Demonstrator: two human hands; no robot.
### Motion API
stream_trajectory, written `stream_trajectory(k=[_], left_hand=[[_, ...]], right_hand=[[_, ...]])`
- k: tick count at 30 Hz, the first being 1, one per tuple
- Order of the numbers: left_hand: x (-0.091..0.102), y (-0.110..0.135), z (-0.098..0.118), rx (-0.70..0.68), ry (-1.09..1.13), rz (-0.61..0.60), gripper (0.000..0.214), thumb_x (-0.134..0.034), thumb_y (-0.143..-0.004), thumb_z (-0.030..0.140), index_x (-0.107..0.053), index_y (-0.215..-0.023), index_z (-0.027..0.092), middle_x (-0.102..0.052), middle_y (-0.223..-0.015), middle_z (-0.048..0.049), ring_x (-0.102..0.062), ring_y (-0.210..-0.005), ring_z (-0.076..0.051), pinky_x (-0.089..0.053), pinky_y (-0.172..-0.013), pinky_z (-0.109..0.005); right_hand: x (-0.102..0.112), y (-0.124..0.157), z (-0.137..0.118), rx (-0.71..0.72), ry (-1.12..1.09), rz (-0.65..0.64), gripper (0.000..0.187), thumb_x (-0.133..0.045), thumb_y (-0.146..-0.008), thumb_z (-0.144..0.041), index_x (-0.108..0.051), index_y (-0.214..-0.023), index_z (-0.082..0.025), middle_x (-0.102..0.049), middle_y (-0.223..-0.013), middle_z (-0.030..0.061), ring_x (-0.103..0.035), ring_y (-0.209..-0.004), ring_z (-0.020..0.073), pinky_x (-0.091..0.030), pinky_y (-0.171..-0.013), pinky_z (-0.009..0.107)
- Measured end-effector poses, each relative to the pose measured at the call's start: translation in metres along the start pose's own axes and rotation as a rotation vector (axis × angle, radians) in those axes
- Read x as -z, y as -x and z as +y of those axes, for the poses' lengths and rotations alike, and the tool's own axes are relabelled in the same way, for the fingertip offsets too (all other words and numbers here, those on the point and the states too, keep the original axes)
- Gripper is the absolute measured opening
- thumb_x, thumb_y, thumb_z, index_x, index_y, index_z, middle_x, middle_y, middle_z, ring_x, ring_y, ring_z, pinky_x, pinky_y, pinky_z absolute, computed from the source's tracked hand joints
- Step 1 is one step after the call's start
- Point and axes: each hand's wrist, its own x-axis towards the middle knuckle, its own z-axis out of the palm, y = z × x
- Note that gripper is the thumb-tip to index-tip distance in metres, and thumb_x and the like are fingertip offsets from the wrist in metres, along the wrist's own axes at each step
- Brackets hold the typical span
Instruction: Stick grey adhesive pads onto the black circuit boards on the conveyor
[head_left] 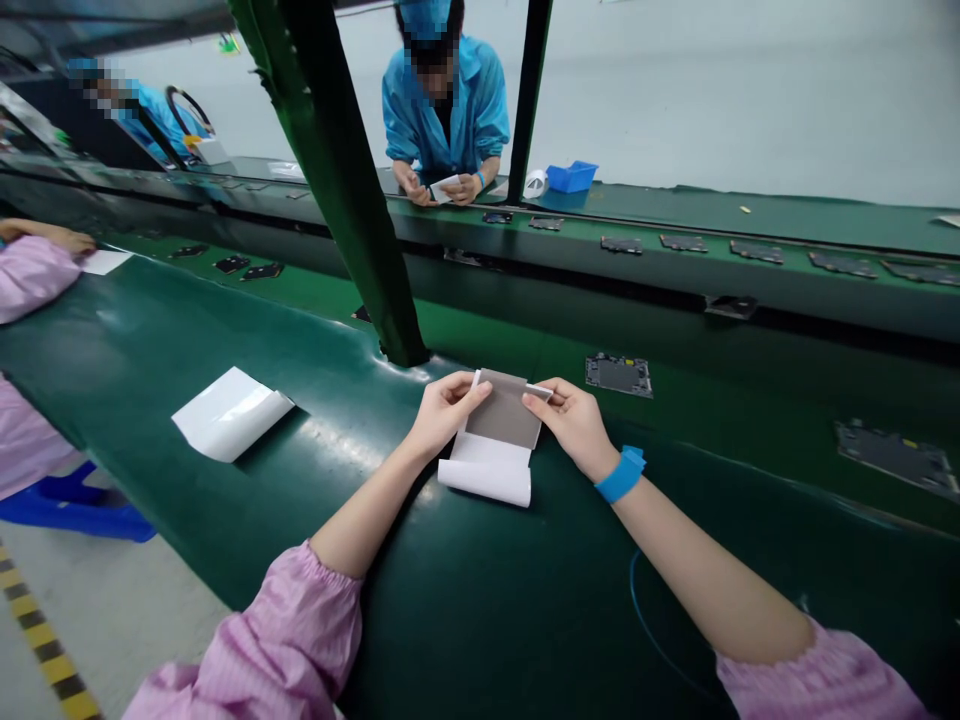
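Observation:
A white backing sheet [491, 448] with a grey rectangular layer [504, 410] on its far part is held up between both hands. Its near end curls over into a roll. My left hand [446, 408] pinches the sheet's left edge, thumb on the grey face and fingers behind. At the right edge, my right hand [574, 418] grips it the same way, near a narrow pale strip along the top corner. A blue wrist strap [622, 474] circles my right wrist. Another white curled sheet [229, 412] lies on the green table mat [315, 520] to the left.
Beyond the mat, a green conveyor belt carries a circuit board [619, 374] and another board [896, 455]. A green post [345, 180] rises ahead-left. Across the line, a co-worker [450, 110] in blue holds a white sheet. A blue bin [572, 177] stands behind. A pink sleeve [34, 275] shows left.

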Motion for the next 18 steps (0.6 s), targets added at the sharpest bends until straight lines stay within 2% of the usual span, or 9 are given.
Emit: stream_trajectory(k=[5, 9, 18], left_hand=[[-0.0001, -0.0014, 0.0001, -0.015, -0.007, 0.065, 0.041, -0.074, -0.067, 0.053, -0.072, -0.081, 0.015, -0.072, -0.077, -0.0045, -0.064, -0.070, -0.016, -0.051, -0.065, -0.026], [-0.0020, -0.0009, 0.0029, -0.016, -0.060, 0.120, 0.040, -0.075, -0.065, 0.055, -0.071, -0.073, 0.015, -0.071, -0.072, -0.0040, -0.062, -0.067, -0.016, -0.050, -0.063, -0.026], [-0.0057, 0.0028, 0.0063, -0.067, -0.128, 0.144, 0.041, -0.070, -0.072, 0.054, -0.058, -0.063, 0.016, -0.053, -0.057, 0.0031, -0.045, -0.055, -0.009, -0.038, -0.054, -0.021]], right_hand=[[0.0003, -0.0008, 0.0009, 0.004, -0.001, -0.019, 0.049, -0.077, -0.055, -0.063, -0.060, -0.073, -0.021, -0.066, -0.073, 0.0035, -0.064, -0.072, 0.0196, -0.053, -0.067, 0.034], [0.0004, -0.0012, 0.0028, 0.033, 0.029, -0.030, 0.048, -0.075, -0.058, -0.064, -0.059, -0.074, -0.021, -0.067, -0.075, 0.0041, -0.065, -0.073, 0.0207, -0.054, -0.067, 0.036], [-0.0015, -0.0011, 0.0019, 0.044, 0.048, -0.035, 0.047, -0.074, -0.059, -0.063, -0.058, -0.073, -0.022, -0.066, -0.073, 0.0037, -0.064, -0.072, 0.0205, -0.054, -0.066, 0.036]])
